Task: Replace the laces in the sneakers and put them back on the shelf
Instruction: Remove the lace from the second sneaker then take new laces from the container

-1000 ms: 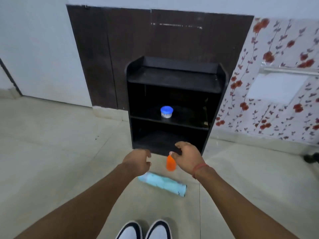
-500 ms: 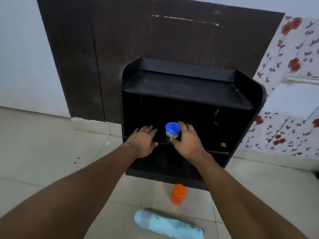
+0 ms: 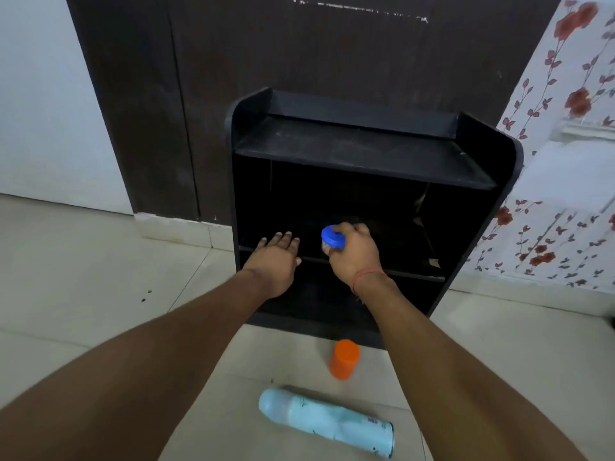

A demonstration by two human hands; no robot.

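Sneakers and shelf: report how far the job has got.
Done: an orange bottle stands and a pale blue spray can lies on the floor before the black shelf unit. In hand: the right hand grips a blue-lidded jar at the middle shelf; the left hand rests open on that shelf's edge. Left: everything about the sneakers; none shows, nor any laces.
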